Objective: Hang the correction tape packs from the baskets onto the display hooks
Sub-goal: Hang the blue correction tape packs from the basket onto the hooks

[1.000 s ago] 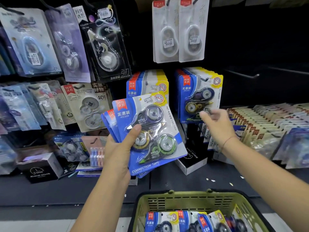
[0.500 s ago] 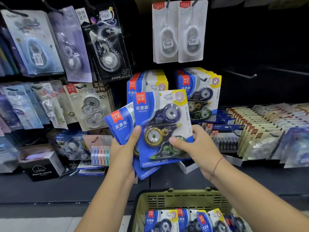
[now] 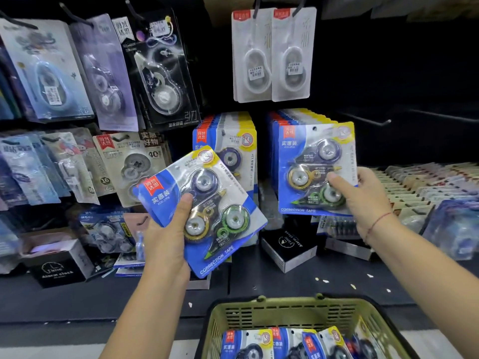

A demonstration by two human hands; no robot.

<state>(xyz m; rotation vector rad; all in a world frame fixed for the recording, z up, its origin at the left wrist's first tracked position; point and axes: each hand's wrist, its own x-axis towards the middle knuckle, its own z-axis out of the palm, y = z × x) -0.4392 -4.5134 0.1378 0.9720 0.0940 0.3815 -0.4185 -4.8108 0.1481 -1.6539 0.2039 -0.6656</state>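
Head view, risk: the single correction tape pack (image 3: pixel 311 161), pinched low at one edge by the right hand (image 3: pixel 368 200) before the right hung stack (image 3: pixel 293 116), may swing so its punch hole (image 3: pixel 314 128) misses the hidden hook. Left hand (image 3: pixel 166 237): thumb and curled fingers clamp a tilted sheaf of packs (image 3: pixel 220 203), liable to slide. More packs lie in the green basket (image 3: pixel 259 308).

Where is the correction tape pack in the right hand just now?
In the head view the pack is right of centre, gripped at its lower right by the right hand, in front of the right-hand hanging stack of matching packs.
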